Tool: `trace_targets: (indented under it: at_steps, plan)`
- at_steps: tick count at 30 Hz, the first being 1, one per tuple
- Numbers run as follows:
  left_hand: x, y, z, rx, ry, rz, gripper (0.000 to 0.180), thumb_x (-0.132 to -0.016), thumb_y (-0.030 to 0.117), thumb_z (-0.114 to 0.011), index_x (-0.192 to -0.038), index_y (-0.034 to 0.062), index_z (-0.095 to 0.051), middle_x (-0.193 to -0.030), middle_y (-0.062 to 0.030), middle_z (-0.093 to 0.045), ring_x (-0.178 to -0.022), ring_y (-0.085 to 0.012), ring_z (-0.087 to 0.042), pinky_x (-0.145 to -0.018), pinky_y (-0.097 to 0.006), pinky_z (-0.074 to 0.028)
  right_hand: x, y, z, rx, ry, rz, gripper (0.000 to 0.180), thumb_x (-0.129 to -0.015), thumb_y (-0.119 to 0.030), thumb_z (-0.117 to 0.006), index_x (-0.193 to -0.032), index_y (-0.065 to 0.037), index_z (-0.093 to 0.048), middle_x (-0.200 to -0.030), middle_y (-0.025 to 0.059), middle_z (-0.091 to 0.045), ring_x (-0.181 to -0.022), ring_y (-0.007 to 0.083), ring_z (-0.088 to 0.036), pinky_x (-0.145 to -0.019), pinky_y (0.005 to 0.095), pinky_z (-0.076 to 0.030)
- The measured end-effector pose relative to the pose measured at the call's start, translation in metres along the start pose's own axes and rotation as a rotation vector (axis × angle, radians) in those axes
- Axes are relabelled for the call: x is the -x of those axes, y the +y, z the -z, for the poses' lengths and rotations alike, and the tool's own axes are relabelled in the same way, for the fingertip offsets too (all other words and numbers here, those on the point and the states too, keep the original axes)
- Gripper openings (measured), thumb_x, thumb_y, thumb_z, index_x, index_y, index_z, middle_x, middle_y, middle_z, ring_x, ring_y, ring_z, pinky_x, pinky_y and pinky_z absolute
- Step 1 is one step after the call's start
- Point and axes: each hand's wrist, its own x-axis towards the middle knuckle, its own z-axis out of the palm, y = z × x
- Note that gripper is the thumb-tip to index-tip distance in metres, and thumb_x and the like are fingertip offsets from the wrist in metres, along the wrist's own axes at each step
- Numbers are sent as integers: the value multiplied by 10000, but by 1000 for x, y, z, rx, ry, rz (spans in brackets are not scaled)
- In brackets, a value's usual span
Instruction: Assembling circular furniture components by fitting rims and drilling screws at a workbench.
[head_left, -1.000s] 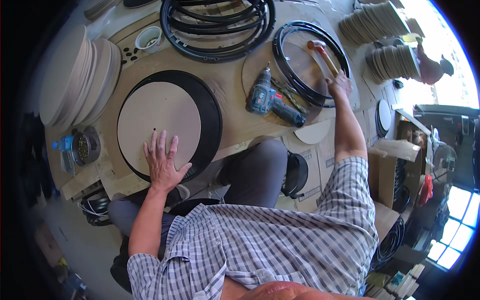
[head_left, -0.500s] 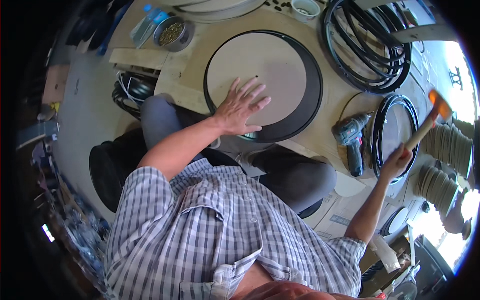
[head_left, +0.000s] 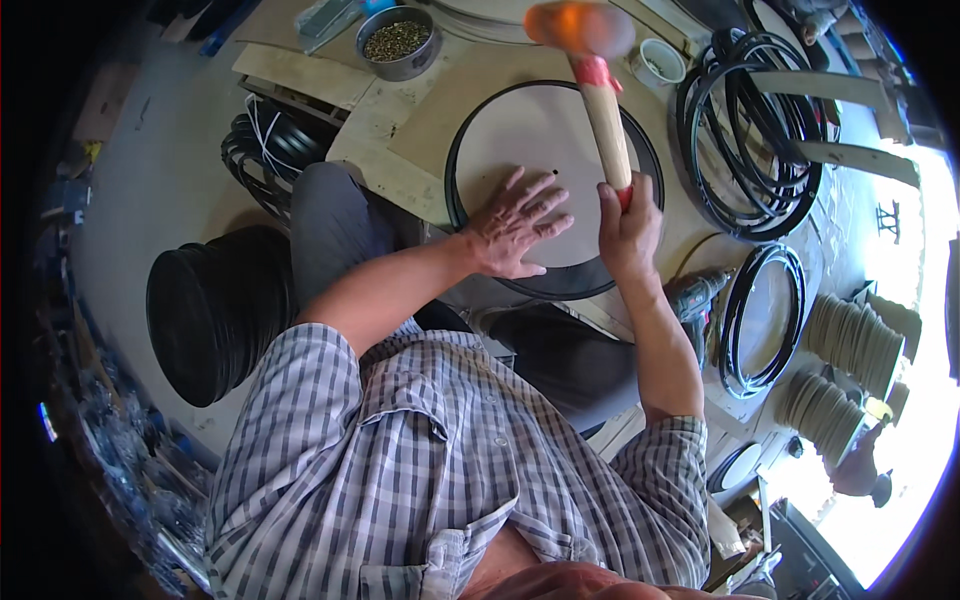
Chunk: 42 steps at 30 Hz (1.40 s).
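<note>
Beige round disc (head_left: 525, 130) bears the left hand (head_left: 508, 230); right hand (head_left: 632, 228) grips wooden handle (head_left: 606, 130).

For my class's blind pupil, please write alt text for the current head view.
A person's right hand holds a mallet over a pale round board; the left hand lies spread on that board. A drill is at right.
</note>
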Motion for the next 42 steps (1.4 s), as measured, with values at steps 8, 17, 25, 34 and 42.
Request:
trace_targets:
  at_steps: [8,17,25,34,42]
  plan:
    - [2,-2,2,26,16,7,842,-763,567,-757,-1465,186,-492,-1583,-140,-346,-1503,-373,-215,-1205,-644,-120,-28,11,-9,508,-299,3,406,-979,-453,-603,-1041,-53,-575,-772,217,-695,-737,438,-685,-655,524,-527]
    - [11,15,-7,157,122,-70,870,-700,560,-791,-1432,172,-526,-1544,-137,-388,-1484,-387,-252,-1182,-660,-180,49,78,0,311,85,-410,383,-892,-371,-705,-896,7,-638,-1014,256,-647,-941,432,-639,-832,502,-487]
    - [12,28,-14,69,49,-97,842,-758,631,-698,-1462,207,-512,-1584,-114,-360,-1510,-395,-187,-1199,-663,-111,80,107,-19,378,252,-262,405,-824,-290,-767,-1025,52,-680,-1217,243,-634,-1162,412,-575,-1015,460,-446]
    - [20,-5,-21,206,208,98,722,-764,500,-763,-1370,151,-585,-1540,-215,-382,-1480,-419,-251,-1229,-569,-163,87,110,-37,445,255,-307,526,-767,-379,-815,-1094,19,-707,-1372,248,-576,-1236,429,-538,-1054,501,-415]
    - [4,-63,-6,-40,227,211,705,-896,531,-638,-1487,182,-478,-1585,-223,-315,-1493,-429,-215,-1234,-564,-139,80,91,-47,451,277,-326,477,-738,-373,-823,-1071,-45,-725,-1415,198,-569,-1228,419,-545,-1033,513,-430]
